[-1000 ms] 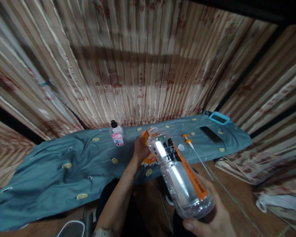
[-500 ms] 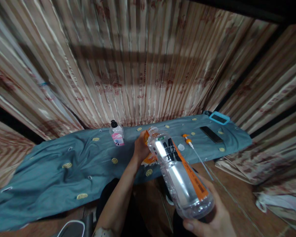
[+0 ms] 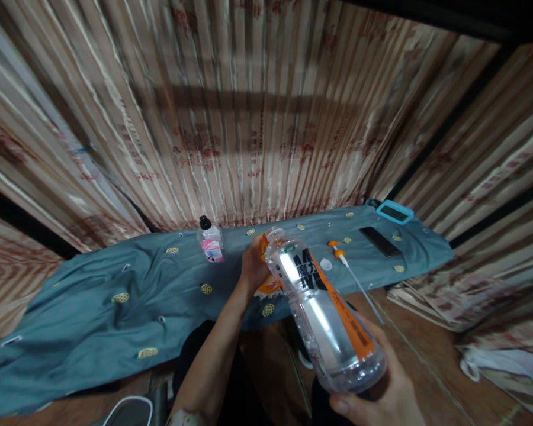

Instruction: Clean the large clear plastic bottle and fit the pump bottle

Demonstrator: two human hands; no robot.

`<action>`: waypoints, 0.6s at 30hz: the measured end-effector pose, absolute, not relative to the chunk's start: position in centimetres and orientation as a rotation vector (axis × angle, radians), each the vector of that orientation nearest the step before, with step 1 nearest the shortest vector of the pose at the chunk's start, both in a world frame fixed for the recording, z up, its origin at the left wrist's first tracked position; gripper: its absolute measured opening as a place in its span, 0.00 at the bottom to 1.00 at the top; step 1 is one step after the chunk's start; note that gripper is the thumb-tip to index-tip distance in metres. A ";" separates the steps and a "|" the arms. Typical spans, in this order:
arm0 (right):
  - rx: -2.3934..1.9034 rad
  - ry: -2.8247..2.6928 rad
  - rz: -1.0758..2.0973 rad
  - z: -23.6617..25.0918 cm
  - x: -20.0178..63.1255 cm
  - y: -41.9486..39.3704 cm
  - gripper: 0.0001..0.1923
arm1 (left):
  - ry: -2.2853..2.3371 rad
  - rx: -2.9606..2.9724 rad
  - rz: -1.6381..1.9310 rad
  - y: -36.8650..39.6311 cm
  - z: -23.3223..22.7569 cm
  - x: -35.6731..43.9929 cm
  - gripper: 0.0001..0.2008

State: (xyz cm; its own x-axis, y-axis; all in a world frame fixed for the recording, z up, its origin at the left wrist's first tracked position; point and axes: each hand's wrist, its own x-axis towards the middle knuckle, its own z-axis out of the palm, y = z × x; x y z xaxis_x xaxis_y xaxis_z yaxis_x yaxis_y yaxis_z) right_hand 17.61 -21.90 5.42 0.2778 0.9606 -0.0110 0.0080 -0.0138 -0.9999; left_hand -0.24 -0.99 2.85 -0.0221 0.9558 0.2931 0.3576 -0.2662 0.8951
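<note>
My right hand point(image 3: 382, 384) is closed round the base of a large clear plastic bottle point(image 3: 320, 319) with a silver, black and orange label. The bottle is tilted, its neck pointing up and away to the left. Little or no liquid shows inside. Just behind that neck, my left hand point(image 3: 254, 267) is wrapped round an orange bottle point(image 3: 270, 288), mostly hidden by hand and clear bottle. I cannot tell whether the two mouths touch. An orange pump head with a long white tube point(image 3: 340, 254) lies to the right, beside a small clear round cap point(image 3: 326, 264).
A small clear bottle with pink label and black cap point(image 3: 212, 239) stands on the blue-green cloth point(image 3: 93, 307). At right lie a black phone point(image 3: 381, 241) and a blue-framed device point(image 3: 395, 212). Patterned curtains point(image 3: 249, 106) hang close behind and at both sides.
</note>
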 end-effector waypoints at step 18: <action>-1.303 -1.167 1.029 4.9 19.2 -21.6 0.50 | 1.380 1.725 1.270 -0.9 2.7 -0.2 0.21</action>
State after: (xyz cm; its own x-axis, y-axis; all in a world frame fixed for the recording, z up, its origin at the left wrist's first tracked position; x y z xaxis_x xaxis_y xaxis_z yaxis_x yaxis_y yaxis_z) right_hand 19.17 -21.57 4.93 0.1521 0.9873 0.0464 0.0780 0.0348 -0.9963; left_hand -0.23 -0.93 2.71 0.0092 0.9492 0.3147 0.3920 -0.2929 0.8721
